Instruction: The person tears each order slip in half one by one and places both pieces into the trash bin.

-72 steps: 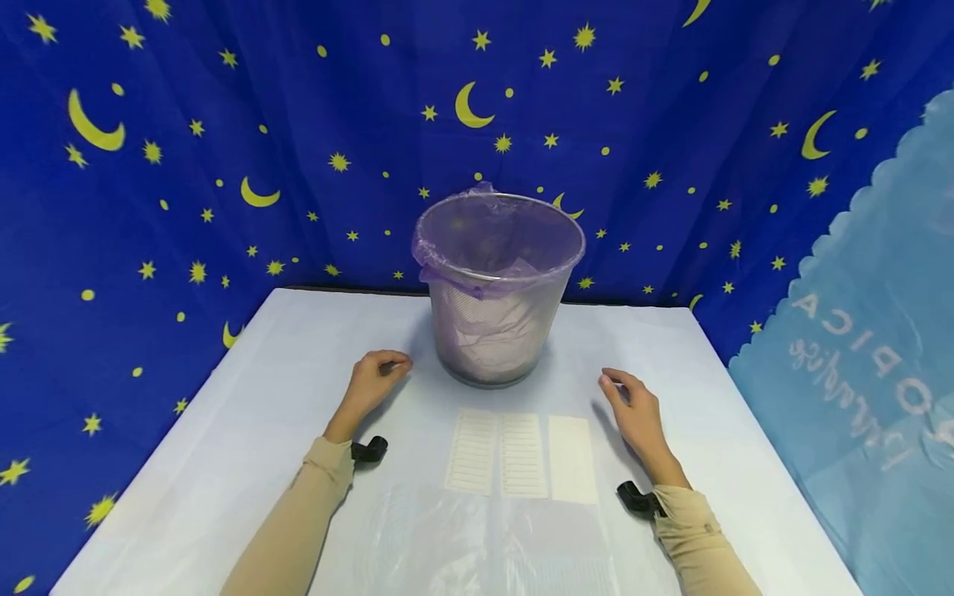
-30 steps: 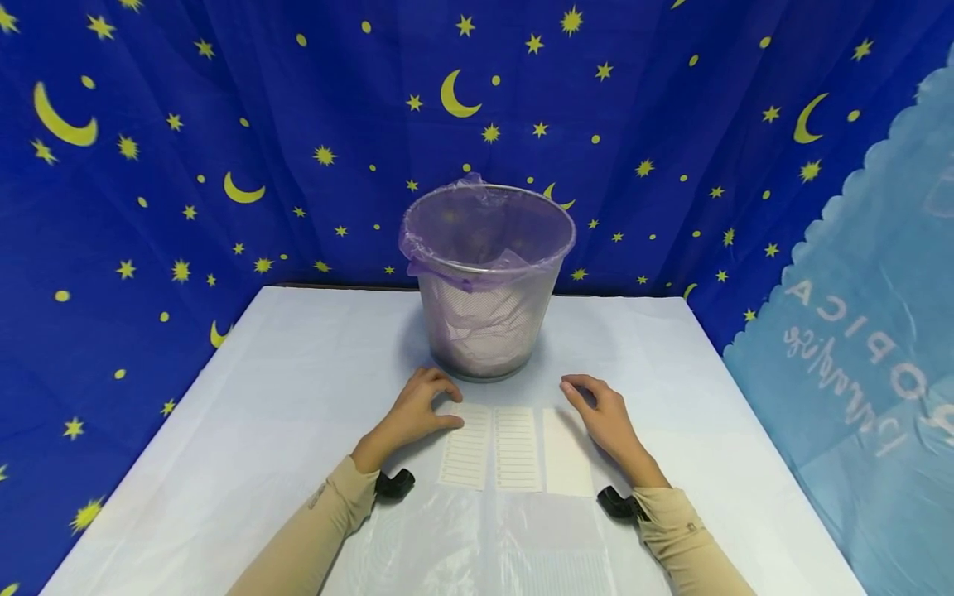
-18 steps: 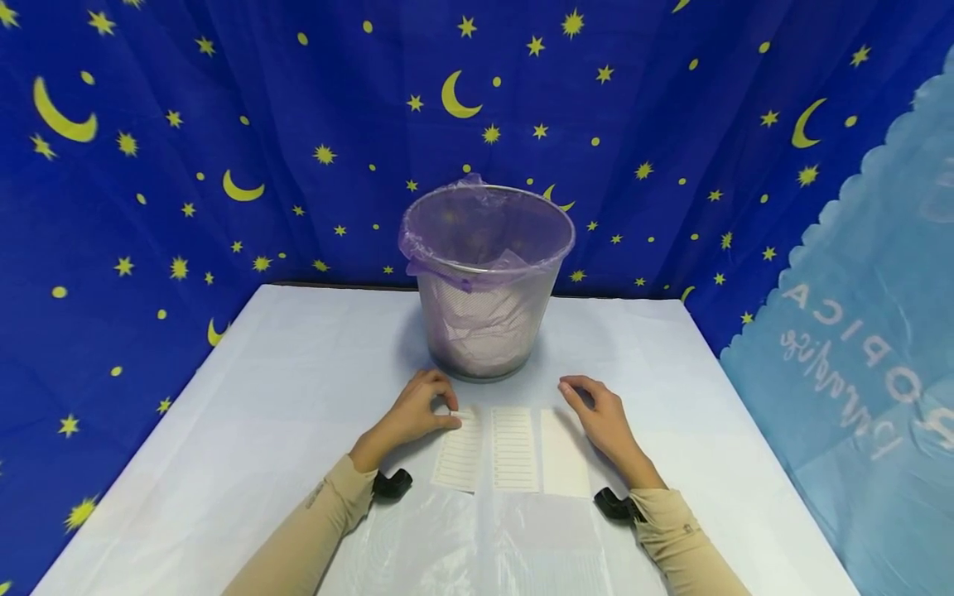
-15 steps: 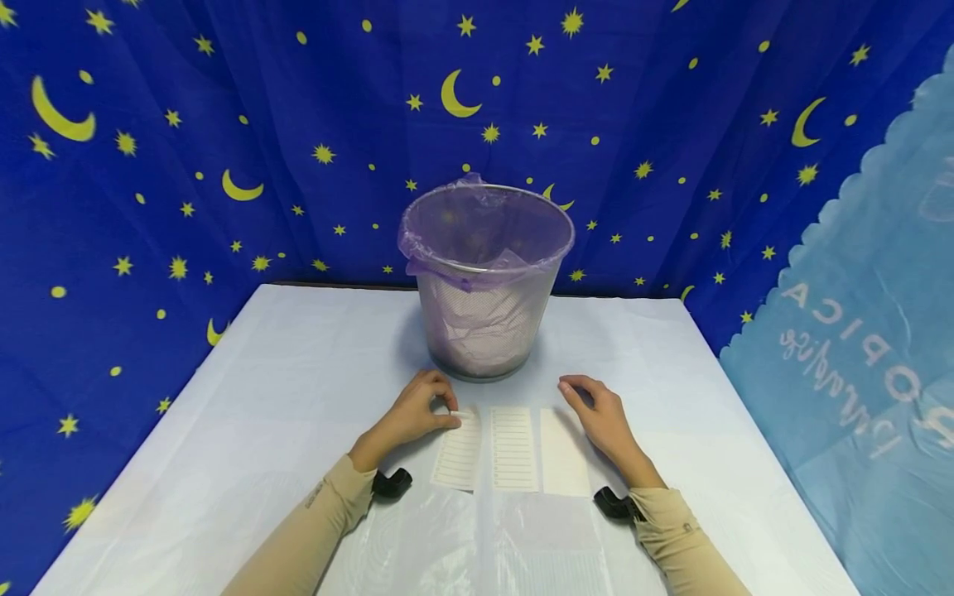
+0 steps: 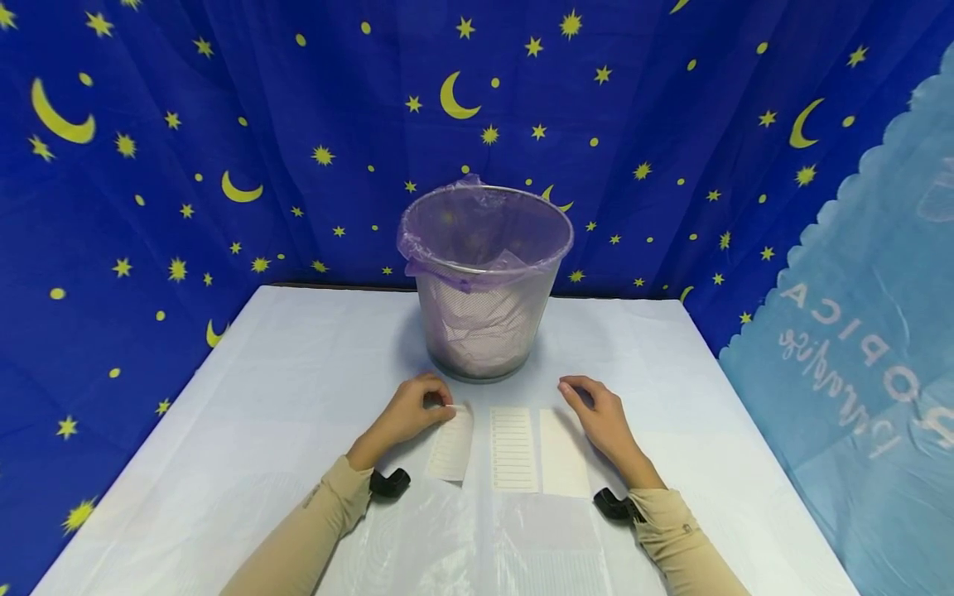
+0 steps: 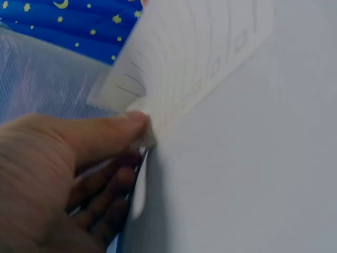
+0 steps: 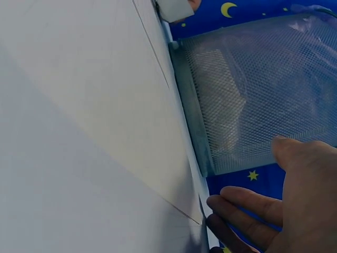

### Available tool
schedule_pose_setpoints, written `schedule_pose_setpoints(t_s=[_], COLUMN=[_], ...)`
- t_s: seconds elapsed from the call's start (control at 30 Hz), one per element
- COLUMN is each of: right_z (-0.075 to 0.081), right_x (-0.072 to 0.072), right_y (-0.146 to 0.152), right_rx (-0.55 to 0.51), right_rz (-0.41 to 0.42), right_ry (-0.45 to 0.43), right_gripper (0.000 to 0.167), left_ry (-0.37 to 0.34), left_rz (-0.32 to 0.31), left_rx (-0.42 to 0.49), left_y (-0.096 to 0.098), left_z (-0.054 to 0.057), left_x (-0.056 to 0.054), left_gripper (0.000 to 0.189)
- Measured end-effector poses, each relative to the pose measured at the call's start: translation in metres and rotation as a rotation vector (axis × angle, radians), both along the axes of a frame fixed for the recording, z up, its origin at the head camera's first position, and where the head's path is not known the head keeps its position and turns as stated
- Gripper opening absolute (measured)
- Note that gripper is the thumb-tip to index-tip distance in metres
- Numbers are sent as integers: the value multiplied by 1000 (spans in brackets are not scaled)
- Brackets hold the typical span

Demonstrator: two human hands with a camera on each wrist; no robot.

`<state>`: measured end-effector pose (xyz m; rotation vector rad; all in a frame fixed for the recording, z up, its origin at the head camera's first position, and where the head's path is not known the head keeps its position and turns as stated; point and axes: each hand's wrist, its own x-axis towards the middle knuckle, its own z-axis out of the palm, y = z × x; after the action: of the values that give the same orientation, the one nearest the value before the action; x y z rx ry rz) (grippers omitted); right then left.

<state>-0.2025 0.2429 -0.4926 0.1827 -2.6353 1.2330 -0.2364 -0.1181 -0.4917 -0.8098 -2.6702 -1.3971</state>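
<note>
Between thumb and fingers, my left hand (image 5: 410, 411) pinches the upper left corner of a lined paper sheet (image 5: 452, 447). The sheet bends and its lower edge casts a shadow on the table. In the left wrist view the thumb presses the curled paper (image 6: 189, 52), which shows lines and small checkboxes. A second lined sheet (image 5: 514, 451) lies flat beside it, and a plain cream sheet (image 5: 564, 455) lies right of that. My right hand (image 5: 605, 414) hovers by the plain sheet's upper right corner, fingers loosely bent, holding nothing.
A mesh wastebasket (image 5: 484, 323) with a purple liner stands behind the sheets. Clear plastic film (image 5: 551, 538) lies at the table's front. A blue curtain (image 5: 358, 99) with moons and stars closes off the back; a light blue cloth (image 5: 879, 348) hangs at right.
My left hand has moved in to the left sheet, taken its corner and drawn it slightly left and up. My right hand came inward earlier and has since stayed still.
</note>
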Motion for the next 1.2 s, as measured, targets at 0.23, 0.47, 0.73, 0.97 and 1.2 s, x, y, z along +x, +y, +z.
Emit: schedule_pose_setpoints(t_s=[0.23, 0.47, 0.73, 0.97, 1.2], right_z=[0, -3, 3, 12, 13], right_x=[-1, -2, 4, 14, 20], right_y=[0, -1, -6, -13, -21], right_rx=[2, 8, 0, 37, 64], right_rz=[0, -2, 2, 183, 418], right_ry=[16, 13, 16, 58, 85], right_gripper=[42, 42, 41, 34, 36], left_ry=[-65, -119, -183, -428, -453], left_rz=[141, 271, 334, 332, 328], left_rx=[94, 190, 295, 586, 597], left_y=[-28, -40, -26, 16, 50], left_z=[2, 0, 1, 1, 2], left_x=[-17, -20, -13, 9, 28], left_gripper=[8, 11, 12, 12, 9])
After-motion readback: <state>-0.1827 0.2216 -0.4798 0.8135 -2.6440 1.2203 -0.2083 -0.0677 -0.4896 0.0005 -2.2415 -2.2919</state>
